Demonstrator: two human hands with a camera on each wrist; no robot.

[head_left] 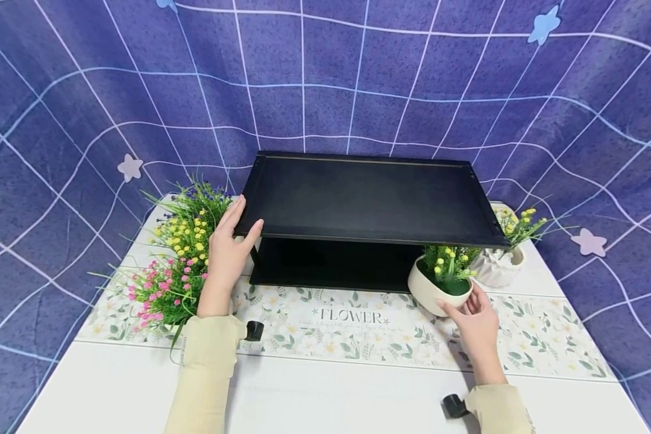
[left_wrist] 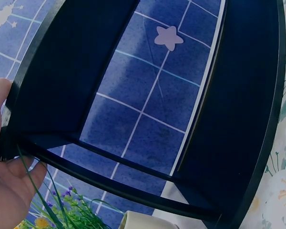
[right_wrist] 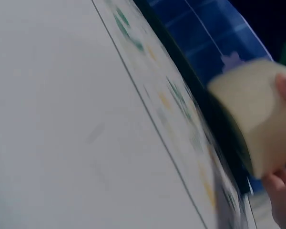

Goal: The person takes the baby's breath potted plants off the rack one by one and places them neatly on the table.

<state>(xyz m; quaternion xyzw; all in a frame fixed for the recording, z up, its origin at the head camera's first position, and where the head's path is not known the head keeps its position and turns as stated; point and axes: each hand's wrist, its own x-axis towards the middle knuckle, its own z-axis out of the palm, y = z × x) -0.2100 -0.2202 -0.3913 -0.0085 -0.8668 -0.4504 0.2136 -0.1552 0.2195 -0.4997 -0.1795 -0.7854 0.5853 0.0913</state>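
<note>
A low black two-tier shelf [head_left: 358,199] stands at the back of the table. My left hand [head_left: 228,253] grips its upper left front corner; in the left wrist view that hand [left_wrist: 9,191] has its fingers bent around the frame. My right hand [head_left: 476,322] holds a cream oval pot [head_left: 431,294] by its near right side, thumb in front. Yellow flowers and greenery [head_left: 449,265] grow from the pot, partly hidden under the top board. It is tilted over the shelf's lower right front. In the right wrist view, fingers clasp the pot [right_wrist: 257,109].
Left of the shelf stand potted flowers: pink [head_left: 160,292], yellow [head_left: 184,235] and purple [head_left: 201,196]. On the right, a white ribbed pot [head_left: 496,268] holds another yellow plant. A floral runner [head_left: 352,325] crosses the white table [head_left: 325,392]; a blue gridded curtain [head_left: 358,78] hangs behind.
</note>
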